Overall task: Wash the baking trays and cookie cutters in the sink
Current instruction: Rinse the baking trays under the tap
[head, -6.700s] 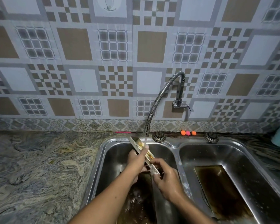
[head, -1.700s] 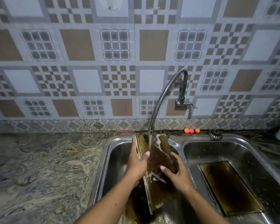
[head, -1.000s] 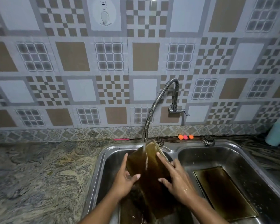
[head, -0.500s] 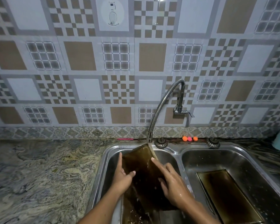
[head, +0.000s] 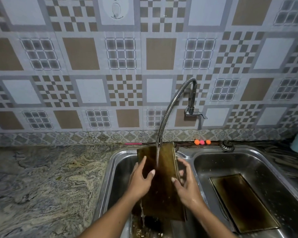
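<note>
Baking tray (head: 163, 194): stands on end in the left basin of the sink (head: 110, 162), leaning away from us, with its browned face toward us and its top edge just under the spout. We cannot tell whether its lower end rests on the basin floor.
Left hand (head: 140, 180): we hold the left long rim. The fingers lie straight and close together up that edge, and the thumb is hooked across the face.
Right hand (head: 187, 184): at the right long rim. The thumb tip presses the face, and the other fingers are spread and curved around the rim. We cannot tell whether they bear on the back.
Stream of water (head: 157, 157): falls on the upper face between our hands and runs down into the basin.
How it will handle: we judge it to be thin, stiff metal, light for its size. It is wet all over and likely greasy, so slippery, and the rim may be sharp.
Where to hold: both long rims about halfway up, thumbs in front and fingers behind.
Second tray (head: 243, 201): lies flat on the floor of the right basin, well apart from our hands.
Cookie cutters: none that we can make out.
Tap (head: 172, 103): a flexible hose arching from the wall down to the tray's top.
Beads (head: 202, 142): three small coloured ones on the ledge behind the sink.
</note>
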Tool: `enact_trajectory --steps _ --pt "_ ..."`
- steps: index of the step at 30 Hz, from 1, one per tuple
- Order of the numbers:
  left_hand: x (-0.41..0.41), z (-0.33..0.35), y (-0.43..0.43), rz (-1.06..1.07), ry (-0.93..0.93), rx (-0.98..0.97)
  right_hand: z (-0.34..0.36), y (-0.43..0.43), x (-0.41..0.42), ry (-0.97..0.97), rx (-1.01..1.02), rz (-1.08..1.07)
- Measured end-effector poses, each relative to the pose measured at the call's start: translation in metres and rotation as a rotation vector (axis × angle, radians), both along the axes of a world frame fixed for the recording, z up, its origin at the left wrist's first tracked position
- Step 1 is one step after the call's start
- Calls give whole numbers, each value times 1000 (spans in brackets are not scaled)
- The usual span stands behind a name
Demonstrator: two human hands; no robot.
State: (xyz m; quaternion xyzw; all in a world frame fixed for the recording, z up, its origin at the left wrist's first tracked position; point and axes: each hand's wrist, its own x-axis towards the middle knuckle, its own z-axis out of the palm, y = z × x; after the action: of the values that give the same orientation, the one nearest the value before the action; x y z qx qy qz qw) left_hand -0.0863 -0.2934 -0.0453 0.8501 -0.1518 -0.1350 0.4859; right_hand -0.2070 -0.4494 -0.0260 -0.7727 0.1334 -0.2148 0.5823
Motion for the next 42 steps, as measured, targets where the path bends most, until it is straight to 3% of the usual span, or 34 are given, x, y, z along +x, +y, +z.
enact_trajectory --steps 5,11,16,18,21,25,28,34,37,42 --pt "-18 4 -16 -86 160 -127 24 1 23 4 141 -15" --pt "-41 10 -13 -287 228 -91 28 3 50 50 101 -138" --pt "-45 17 -11 -142 22 -64 26 13 58 105 159 22" --pt "-40 11 -8 3 20 -115 24 11 55 97 152 38" --pt "-39 11 -6 125 109 -281 12 -8 44 120 90 -105" --pt "-37 16 -6 86 226 -394 -5 -34 15 292 155 -170" --pt "-34 18 -7 -6 236 -338 -2 -37 0 252 288 -137" --pt "-32 9 -15 -16 272 -306 4 -24 -13 34 -151 -300" --pt "-40 13 -21 56 157 -315 -7 -20 -20 9 -210 -327" --pt "-38 21 -16 30 -108 -188 -29 -20 -26 107 14 -291"
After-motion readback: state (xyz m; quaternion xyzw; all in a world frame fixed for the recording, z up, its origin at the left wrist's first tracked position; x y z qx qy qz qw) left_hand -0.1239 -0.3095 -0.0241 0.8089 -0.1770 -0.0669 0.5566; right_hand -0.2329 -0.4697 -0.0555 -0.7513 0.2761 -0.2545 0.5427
